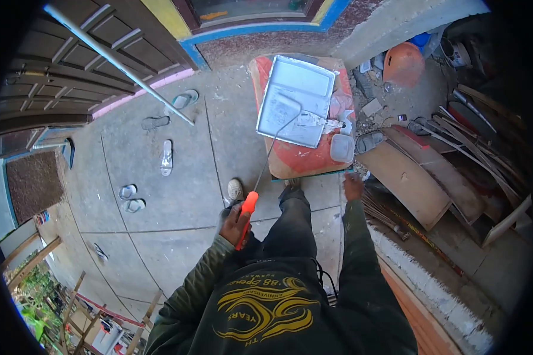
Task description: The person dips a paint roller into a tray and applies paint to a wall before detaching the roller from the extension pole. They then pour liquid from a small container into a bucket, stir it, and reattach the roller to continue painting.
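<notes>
My left hand (235, 223) is wrapped round the orange handle of a paint roller (248, 207). The roller's thin metal rod runs up to its white head, which lies in a white paint tray (265, 115). That tray rests on a small table with a worn red and tan top (290, 164). A paint-smeared brush (320, 120) lies across the tray's right side, beside a clear plastic container (342, 148). My right hand (353, 186) is low at the table's near right corner; its fingers are too small and dark to make out.
Sandals (167, 157) and slippers lie on the concrete floor (160, 207) at the left. A long pale pole (118, 62) slants from the upper left. Boards (403, 177) and scrap wood are piled at the right, below an orange hard hat (403, 63).
</notes>
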A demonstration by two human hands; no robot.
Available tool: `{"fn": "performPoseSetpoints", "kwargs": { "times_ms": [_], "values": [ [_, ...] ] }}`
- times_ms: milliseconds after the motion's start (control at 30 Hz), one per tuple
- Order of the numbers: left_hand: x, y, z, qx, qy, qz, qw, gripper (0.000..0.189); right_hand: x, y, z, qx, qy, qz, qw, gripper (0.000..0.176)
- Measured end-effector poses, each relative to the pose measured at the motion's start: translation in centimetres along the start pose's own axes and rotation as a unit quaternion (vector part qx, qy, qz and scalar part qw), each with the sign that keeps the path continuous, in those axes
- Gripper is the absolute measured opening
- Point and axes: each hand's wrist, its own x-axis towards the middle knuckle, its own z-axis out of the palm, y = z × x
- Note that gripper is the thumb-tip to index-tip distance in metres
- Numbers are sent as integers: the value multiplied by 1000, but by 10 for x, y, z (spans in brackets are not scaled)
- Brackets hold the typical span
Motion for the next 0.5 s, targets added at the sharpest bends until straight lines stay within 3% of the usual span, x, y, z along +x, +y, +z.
{"fn": "performPoseSetpoints", "kwargs": {
  "times_ms": [33,67,133,233,367,433,500],
  "values": [
    [6,2,8,-9,14,-15,1000,41,19,-14,-13,-4,-34,113,993,43],
    [8,-2,15,-16,23,-21,999,41,42,10,-7,-9,-46,112,993,43],
    [8,-10,23,-18,20,16,1000,42,88,51,11,-147,84,59,984,56],
    [-18,-37,28,-19,84,-15,996,40,117,54,17,-131,21,116,984,68],
    [-45,-44,42,-59,119,-101,986,38,143,102,34,-216,-34,59,974,66],
    [-36,-35,49,-45,125,-108,985,37,157,126,41,-92,-87,77,989,58],
    [-11,-18,60,-50,123,-94,987,37,151,85,26,-42,-132,94,986,55]
  ]
}}
